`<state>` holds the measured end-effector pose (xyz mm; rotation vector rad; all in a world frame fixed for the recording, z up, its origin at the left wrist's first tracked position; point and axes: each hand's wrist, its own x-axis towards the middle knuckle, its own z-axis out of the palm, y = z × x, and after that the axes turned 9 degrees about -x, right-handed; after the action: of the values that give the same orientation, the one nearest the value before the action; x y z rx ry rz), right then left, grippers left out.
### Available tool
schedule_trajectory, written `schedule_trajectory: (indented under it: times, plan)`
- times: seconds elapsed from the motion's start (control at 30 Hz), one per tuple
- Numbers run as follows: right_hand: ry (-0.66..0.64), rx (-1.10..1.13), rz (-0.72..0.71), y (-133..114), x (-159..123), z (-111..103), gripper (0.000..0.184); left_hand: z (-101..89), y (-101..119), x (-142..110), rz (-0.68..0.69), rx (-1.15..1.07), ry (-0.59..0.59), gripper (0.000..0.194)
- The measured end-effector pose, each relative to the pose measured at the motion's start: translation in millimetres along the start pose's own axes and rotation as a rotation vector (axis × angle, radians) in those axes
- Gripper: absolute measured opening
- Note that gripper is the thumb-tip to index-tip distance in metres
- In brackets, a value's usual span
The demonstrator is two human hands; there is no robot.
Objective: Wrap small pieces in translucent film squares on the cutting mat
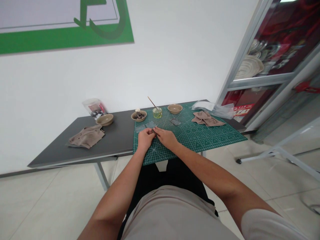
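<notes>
My left hand [145,138] and my right hand [166,137] meet over the near left part of a green cutting mat [197,140]. The fingertips of both are pinched together around a small dark brownish piece [153,131], too small and covered to name. Just beyond my fingers lie two flat greyish translucent pieces, one to the left [140,128] and one behind [151,124]. Farther right on the mat is a small flat packet-like thing [175,122]. A glass jar [157,113] with greenish contents holds a thin stick [152,102] leaning left.
Behind my hands stands a tan bowl of dark bits [139,116]; another bowl [175,108] is farther right. Brown cloths lie left [87,136] and right [206,119]. Clear plastic [217,109] is at the right. A third bowl [105,119] and a bag [94,107] are left, on the dark table [117,140].
</notes>
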<state>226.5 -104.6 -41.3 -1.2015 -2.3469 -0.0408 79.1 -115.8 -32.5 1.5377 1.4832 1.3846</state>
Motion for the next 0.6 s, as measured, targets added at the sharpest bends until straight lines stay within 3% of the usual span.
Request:
schedule_trajectory:
  times: [0.6]
  plan:
    - [0.03, 0.003, 0.011, -0.6, 0.0, -1.3, 0.044, 0.5, 1.3, -1.1, -0.014, -0.129, -0.003, 0.012]
